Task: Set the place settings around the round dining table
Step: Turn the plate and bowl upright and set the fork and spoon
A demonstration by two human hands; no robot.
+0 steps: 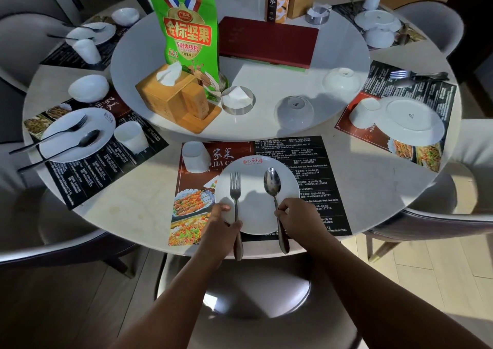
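A white plate (256, 210) lies on the menu placemat (306, 167) at the table's near edge. A fork (235, 194) rests on the plate's left side, with my left hand (221, 220) shut on its handle. On the right side lies a spoon (272, 183), its handle gripped by my right hand (298, 215). An upturned white cup (196, 156) stands on the placemat's far left corner. Two upturned white bowls (294, 111) (341, 80) sit on the turntable.
The turntable (266, 124) carries a green snack bag (186, 34), a wooden tissue box (173, 98), a red menu book (269, 42) and a metal ashtray (237, 100). The left setting (77, 135) has plate, fork, spoon, cup. The right setting (410, 119) has an upturned plate. A grey chair (253, 295) is below me.
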